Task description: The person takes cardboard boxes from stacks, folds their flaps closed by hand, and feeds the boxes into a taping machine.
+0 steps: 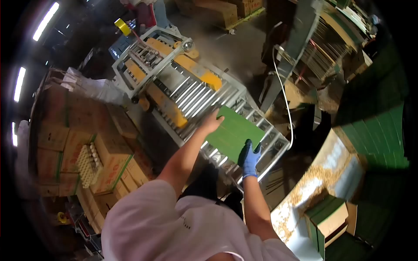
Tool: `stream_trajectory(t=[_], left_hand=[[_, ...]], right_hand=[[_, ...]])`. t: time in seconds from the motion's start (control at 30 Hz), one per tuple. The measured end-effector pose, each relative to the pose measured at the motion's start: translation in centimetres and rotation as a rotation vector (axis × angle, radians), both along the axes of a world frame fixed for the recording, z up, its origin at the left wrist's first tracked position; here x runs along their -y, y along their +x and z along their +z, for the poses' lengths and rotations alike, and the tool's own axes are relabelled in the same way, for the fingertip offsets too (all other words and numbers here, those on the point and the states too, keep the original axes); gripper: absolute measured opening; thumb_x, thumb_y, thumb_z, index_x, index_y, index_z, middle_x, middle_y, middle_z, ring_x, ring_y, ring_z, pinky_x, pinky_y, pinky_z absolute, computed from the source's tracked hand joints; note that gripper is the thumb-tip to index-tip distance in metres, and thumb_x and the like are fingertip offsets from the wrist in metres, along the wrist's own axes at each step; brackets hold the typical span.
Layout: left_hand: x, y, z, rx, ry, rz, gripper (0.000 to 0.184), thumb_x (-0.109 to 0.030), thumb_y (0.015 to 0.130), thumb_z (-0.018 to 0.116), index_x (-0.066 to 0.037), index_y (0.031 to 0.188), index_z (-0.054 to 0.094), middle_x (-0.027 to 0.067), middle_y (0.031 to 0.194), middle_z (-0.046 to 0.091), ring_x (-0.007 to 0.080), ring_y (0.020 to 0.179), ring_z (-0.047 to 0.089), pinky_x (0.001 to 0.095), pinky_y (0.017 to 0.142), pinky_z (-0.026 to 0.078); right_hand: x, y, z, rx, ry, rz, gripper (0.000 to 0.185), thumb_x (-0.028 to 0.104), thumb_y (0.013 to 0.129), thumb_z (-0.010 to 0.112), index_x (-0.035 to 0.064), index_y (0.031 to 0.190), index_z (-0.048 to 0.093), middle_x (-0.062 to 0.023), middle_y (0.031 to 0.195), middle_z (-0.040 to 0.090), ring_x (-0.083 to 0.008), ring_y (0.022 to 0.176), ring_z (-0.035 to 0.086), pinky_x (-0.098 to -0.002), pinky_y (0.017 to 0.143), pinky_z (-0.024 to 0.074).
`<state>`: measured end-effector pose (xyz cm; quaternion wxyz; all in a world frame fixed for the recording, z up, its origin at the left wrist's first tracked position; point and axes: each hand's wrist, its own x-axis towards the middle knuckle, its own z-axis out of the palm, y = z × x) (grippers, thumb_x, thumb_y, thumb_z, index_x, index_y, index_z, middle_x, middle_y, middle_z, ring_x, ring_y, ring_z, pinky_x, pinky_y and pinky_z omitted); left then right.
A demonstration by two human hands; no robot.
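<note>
White shirt (191,230) first, one of it, filling six o'clock below the one wearing it. Two arms run up from it toward twelve. Left hand (210,122) is bare and sits at the left edge of one green carton (235,135), its thumb over the top; most of its fingers are hidden from me, so I can't say whether they clasp or merely press. Right hand (250,160), in one blue glove, stands at the carton's near right corner with the fingers spread apart, not clenched.

That carton lies flat on the roller conveyor (185,95), just past twelve o'clock. To handle it well, I'd judge, press evenly from both sides, square it to the rollers and keep fingertips out of the gaps.

At three o'clock is one green box (333,221) with its flaps open; nearer two, one metal surface (311,182) strewn with straw-coloured bits. Brown cartons (87,126), too crowded to count, are piled at ten, with one stack of egg trays (89,166) against them. Toward eleven, two long orange guides (201,75) flank the rollers; beyond, one yellow tape roll (123,27) and one other person (148,12). Three ceiling lights (45,21) glow far off, between ten and eleven.
</note>
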<state>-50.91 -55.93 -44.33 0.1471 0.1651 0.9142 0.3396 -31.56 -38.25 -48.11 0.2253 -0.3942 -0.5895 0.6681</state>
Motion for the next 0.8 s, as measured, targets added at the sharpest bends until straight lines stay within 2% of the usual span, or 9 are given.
stream_trajectory(t=[0.13, 0.27, 0.3, 0.37, 0.47, 0.6, 0.7, 0.73, 0.8], left_hand=[[2.4, -2.4, 3.8, -0.659, -0.438, 0.137, 0.063, -0.031, 0.094, 0.063, -0.007, 0.149, 0.046, 0.0243, 0.157, 0.033, 0.0457, 0.143, 0.031, 0.0581, 0.117, 0.027], [4.4, -3.3, 4.4, -0.389, -0.392, 0.18, 0.068, -0.037, 0.095, 0.062, -0.004, 0.151, 0.042, 0.0268, 0.159, 0.029, 0.0469, 0.146, 0.028, 0.056, 0.119, 0.025], [4.8, -3.5, 4.5, -0.352, -0.376, 0.153, 0.069, -0.037, 0.096, 0.061, -0.003, 0.152, 0.04, 0.0265, 0.161, 0.027, 0.0466, 0.147, 0.026, 0.0552, 0.12, 0.024], [5.4, -3.8, 4.6, -0.288, -0.344, 0.09, 0.07, -0.037, 0.097, 0.06, -0.003, 0.154, 0.037, 0.0261, 0.163, 0.024, 0.0461, 0.15, 0.022, 0.0537, 0.122, 0.022], [6.9, -5.4, 5.2, -0.263, -0.409, 0.075, 0.069, -0.035, 0.1, 0.057, -0.003, 0.156, 0.033, 0.0247, 0.165, 0.022, 0.0405, 0.154, 0.018, 0.0481, 0.125, 0.021], [8.6, -7.1, 4.5, -0.384, -0.476, -0.063, 0.057, -0.02, 0.096, 0.056, -0.002, 0.149, 0.045, 0.0245, 0.159, 0.036, 0.0406, 0.148, 0.034, 0.0478, 0.121, 0.03], [8.0, -6.2, 4.3, -0.5, -0.512, -0.326, 0.053, -0.011, 0.086, 0.061, -0.003, 0.139, 0.058, 0.0246, 0.15, 0.049, 0.0408, 0.142, 0.042, 0.0478, 0.116, 0.037], [5.0, -3.9, 10.2, -0.359, -0.512, -0.428, 0.048, -0.011, 0.087, 0.062, -0.003, 0.135, 0.061, 0.0239, 0.143, 0.055, 0.0405, 0.136, 0.048, 0.0478, 0.112, 0.041], [2.3, -1.3, 4.6, -0.412, -0.282, -0.436, 0.039, -0.011, 0.092, 0.062, -0.007, 0.13, 0.065, 0.0207, 0.133, 0.062, 0.039, 0.126, 0.057, 0.0481, 0.108, 0.046]], right_hand=[[6.5, -9.2, 0.3, 0.061, -0.112, 0.067, 0.044, 0.024, 0.095, 0.072, 0.0007, 0.129, 0.057, -0.0097, 0.103, 0.067, -0.0187, 0.088, 0.061, -0.0333, 0.075, 0.0499], [13.0, -17.6, 3.7, -0.06, -0.335, -0.057, 0.03, 0.022, 0.1, 0.068, 0.0048, 0.123, 0.058, -0.0052, 0.097, 0.066, -0.015, 0.082, 0.059, -0.0307, 0.069, 0.049], [13.7, -18.5, 2.9, 0.033, -0.186, 0.052, 0.056, 0.03, 0.094, 0.07, -0.0055, 0.135, 0.053, -0.0213, 0.118, 0.067, -0.0296, 0.104, 0.064, -0.0399, 0.09, 0.0501], [16.0, -20.3, 2.4, 0.02, -0.076, -0.055, 0.061, 0.036, 0.095, 0.069, -0.0061, 0.135, 0.052, -0.0224, 0.118, 0.067, -0.03, 0.105, 0.064, -0.0405, 0.091, 0.0494], [14.3, -21.4, 6.8, 0.465, 0.261, 0.492, 0.075, 0.055, 0.095, 0.059, 0.0024, 0.147, 0.047, -0.0283, 0.144, 0.053, -0.0401, 0.133, 0.052, -0.0468, 0.109, 0.0412], [8.8, -17.2, 9.2, 0.506, 0.465, 0.841, 0.055, 0.045, 0.098, 0.056, 0.0204, 0.147, 0.051, -0.0252, 0.151, 0.046, -0.0455, 0.136, 0.046, -0.0508, 0.113, 0.0398], [4.6, -7.8, 14.4, 0.404, 0.37, 0.771, 0.041, 0.025, 0.101, 0.058, 0.0243, 0.142, 0.055, -0.0217, 0.138, 0.056, -0.0399, 0.125, 0.056, -0.0449, 0.102, 0.0497], [3.6, -3.1, 14.8, 0.45, 0.466, 0.64, 0.041, 0.026, 0.101, 0.059, 0.0216, 0.142, 0.055, -0.0203, 0.135, 0.058, -0.037, 0.122, 0.058, -0.0424, 0.097, 0.053], [0.9, 5.8, 17.3, 0.273, 0.047, 0.166, 0.043, 0.029, 0.096, 0.069, 0.0066, 0.132, 0.062, -0.021, 0.119, 0.068, -0.0376, 0.115, 0.063, -0.0416, 0.098, 0.0511]])
